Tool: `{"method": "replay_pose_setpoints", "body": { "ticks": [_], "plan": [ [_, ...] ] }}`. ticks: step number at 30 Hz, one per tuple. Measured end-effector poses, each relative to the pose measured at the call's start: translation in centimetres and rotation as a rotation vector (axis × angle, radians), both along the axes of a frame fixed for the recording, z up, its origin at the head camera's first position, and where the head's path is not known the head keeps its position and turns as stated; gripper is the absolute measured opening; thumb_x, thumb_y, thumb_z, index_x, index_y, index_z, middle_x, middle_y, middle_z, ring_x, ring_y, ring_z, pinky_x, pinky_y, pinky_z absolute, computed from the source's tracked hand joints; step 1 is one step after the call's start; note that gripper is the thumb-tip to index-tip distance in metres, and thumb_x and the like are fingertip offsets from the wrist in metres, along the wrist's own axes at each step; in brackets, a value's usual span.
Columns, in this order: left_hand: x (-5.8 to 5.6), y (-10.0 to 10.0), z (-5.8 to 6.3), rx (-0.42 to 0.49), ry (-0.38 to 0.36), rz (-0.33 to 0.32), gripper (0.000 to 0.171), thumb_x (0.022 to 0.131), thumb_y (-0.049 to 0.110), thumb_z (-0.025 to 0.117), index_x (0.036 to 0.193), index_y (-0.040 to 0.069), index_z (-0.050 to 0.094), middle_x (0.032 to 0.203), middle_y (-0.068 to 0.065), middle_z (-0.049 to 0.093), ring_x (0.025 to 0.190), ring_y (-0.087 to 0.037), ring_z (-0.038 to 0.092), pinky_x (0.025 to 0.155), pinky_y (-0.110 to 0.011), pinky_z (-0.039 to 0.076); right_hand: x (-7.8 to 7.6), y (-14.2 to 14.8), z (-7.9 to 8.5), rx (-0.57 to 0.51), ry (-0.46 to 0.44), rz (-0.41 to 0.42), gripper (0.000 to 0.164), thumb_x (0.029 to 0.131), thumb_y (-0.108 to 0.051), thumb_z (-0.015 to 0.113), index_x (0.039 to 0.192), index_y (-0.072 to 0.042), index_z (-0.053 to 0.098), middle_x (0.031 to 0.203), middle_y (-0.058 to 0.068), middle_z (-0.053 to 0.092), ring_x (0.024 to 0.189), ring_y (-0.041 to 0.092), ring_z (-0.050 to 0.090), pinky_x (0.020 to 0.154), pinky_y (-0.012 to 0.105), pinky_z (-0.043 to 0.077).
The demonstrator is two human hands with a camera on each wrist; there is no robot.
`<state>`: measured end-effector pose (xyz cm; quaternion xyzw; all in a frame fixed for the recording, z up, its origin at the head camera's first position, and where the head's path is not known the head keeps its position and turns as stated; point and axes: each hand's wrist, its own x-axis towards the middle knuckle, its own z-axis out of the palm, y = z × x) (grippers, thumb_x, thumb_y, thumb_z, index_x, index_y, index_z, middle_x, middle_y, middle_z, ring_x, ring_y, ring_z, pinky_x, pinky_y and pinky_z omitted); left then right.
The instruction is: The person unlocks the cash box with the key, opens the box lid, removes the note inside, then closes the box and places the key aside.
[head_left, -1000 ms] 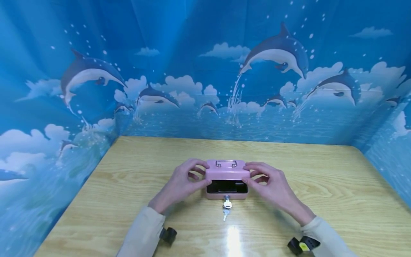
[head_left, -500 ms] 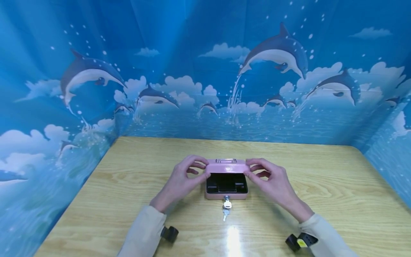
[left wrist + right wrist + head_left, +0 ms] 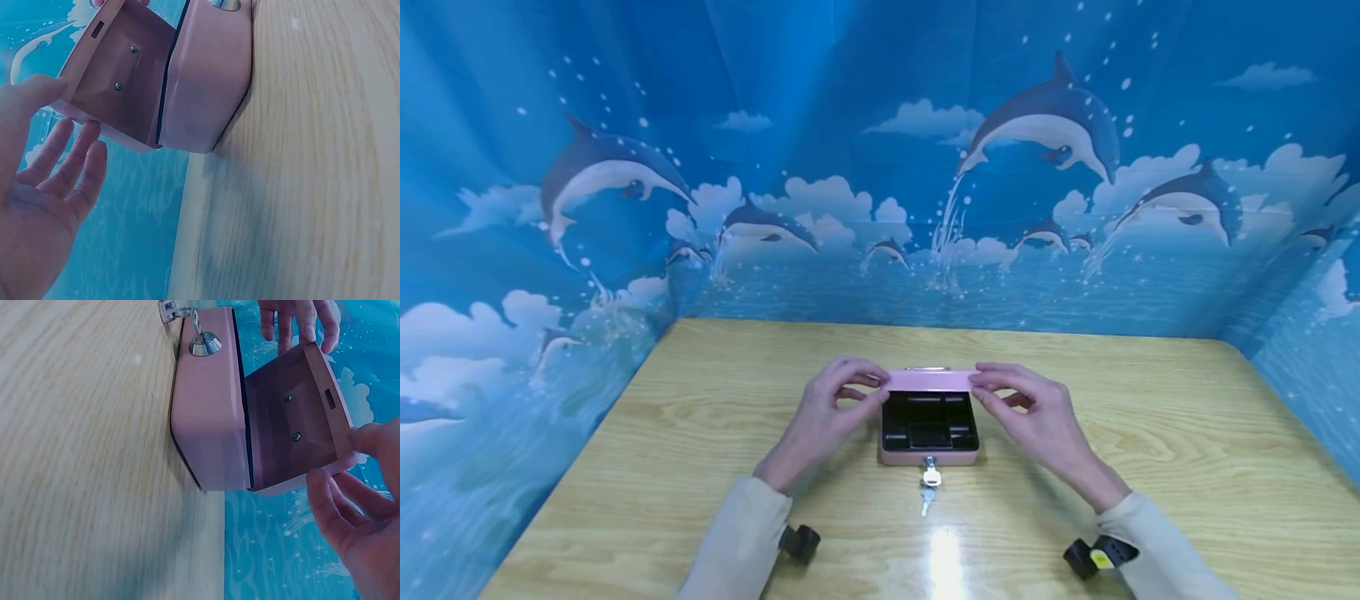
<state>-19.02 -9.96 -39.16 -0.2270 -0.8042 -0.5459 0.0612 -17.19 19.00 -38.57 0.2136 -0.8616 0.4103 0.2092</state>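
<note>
A pink cash box (image 3: 904, 458) stands on the table with its lid (image 3: 928, 382) raised and tilted back. Inside lies a black compartmented tray (image 3: 930, 435); I see no loose items in it. My left hand (image 3: 831, 408) pinches the lid's left front corner between thumb and fingers. At the opposite corner, my right hand (image 3: 1037, 408) grips the lid the same way. Two screws and a slot show on the lid's underside (image 3: 281, 419) in the right wrist view. From the front lock (image 3: 205, 344) hang keys (image 3: 931, 477), one of them in the keyhole.
The wood-grain table (image 3: 760, 350) extends around the box on all sides. Behind and beside it hangs a blue curtain (image 3: 850, 208) printed with dolphins. Each wrist carries a black strapped camera (image 3: 801, 544).
Both hands have swung the lid further up and back, uncovering more of the black tray. The box body and keys have stayed in place.
</note>
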Motion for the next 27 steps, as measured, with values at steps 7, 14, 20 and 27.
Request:
{"method": "replay_pose_setpoints", "body": {
  "ticks": [7,14,20,27],
  "plan": [
    [-0.25,0.01,0.00,0.002,0.016,0.005,0.025,0.096,0.014,0.071,0.121,0.014,0.070,0.123,-0.002,0.067,0.111,-0.018,0.068,0.092,-0.028,0.061,-0.21,-0.02,0.32,-0.014,-0.036,-0.004,0.022,0.092,-0.007,0.075,0.113,-0.013,0.078,0.117,0.008,0.073,0.093,0.008,0.069,0.071,0.018,0.061],
    [-0.26,0.00,0.23,-0.028,-0.002,0.025,0.029,0.097,0.018,0.071,0.126,0.019,0.069,0.127,0.001,0.067,0.113,-0.015,0.067,0.095,-0.027,0.060,-0.41,-0.02,0.35,-0.016,-0.084,-0.019,0.026,0.092,-0.010,0.076,0.118,-0.014,0.076,0.117,0.007,0.071,0.095,0.010,0.068,0.074,0.019,0.062],
    [-0.23,-0.10,0.25,-0.041,-0.019,0.016,0.035,0.097,0.021,0.071,0.132,0.024,0.066,0.133,0.003,0.065,0.118,-0.016,0.066,0.098,-0.033,0.059,-0.64,0.02,0.28,-0.030,-0.108,-0.009,0.030,0.093,-0.011,0.075,0.123,-0.014,0.074,0.117,0.007,0.071,0.097,0.022,0.071,0.077,0.022,0.063],
    [-0.26,-0.17,0.08,-0.058,-0.054,0.009,0.046,0.095,0.024,0.074,0.139,0.029,0.060,0.138,0.006,0.062,0.124,-0.016,0.062,0.100,-0.035,0.059,-0.80,0.17,0.23,-0.014,-0.155,0.018,0.040,0.093,-0.014,0.076,0.132,-0.017,0.069,0.123,0.007,0.069,0.104,0.026,0.071,0.079,0.023,0.063]
  ]
}}
